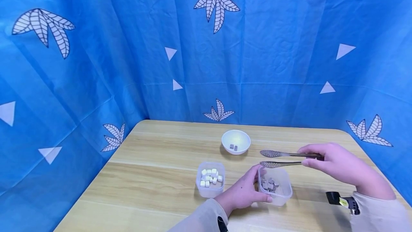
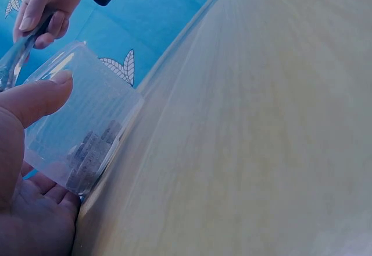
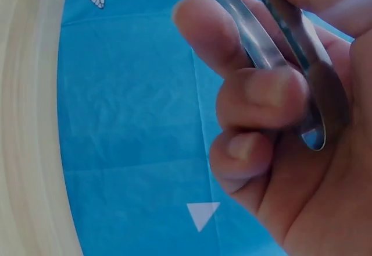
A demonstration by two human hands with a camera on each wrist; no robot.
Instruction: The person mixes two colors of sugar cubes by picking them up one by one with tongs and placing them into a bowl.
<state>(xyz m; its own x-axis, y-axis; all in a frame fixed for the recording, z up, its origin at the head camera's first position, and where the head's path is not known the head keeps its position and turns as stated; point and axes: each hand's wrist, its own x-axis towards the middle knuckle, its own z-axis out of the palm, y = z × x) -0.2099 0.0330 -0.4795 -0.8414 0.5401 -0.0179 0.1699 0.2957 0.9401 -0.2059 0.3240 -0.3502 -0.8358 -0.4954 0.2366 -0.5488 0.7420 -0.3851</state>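
Metal tongs (image 1: 286,154) sit in the right hand (image 1: 341,167), their arms spread apart with a clear gap between the two perforated tips; right wrist view shows fingers curled round the shanks near the joined end. Tips point to the person's left; in head view the nearer one overlaps the far rim of a translucent tub (image 1: 283,200), though contact cannot be told. Tub stands on the wooden table (image 1: 145,167), right of centre, gripped by the left hand (image 1: 244,191): thumb along the near wall, other fingers round the left side. Inside, dark grey-brown cubes (image 1: 270,186) lie heaped on the bottom, mostly toward the left. Just left of that hand, a second translucent tub (image 1: 210,193) contains white cubes (image 1: 210,179) in a loose scatter. Farther back, between the tubs as seen from the head, a white bowl (image 1: 236,137) holds two dark cubes (image 1: 231,146), side by side. Pale sleeves cover both forearms. Behind the table hangs a blue cloth (image 1: 289,46) printed with white leaves and triangles.
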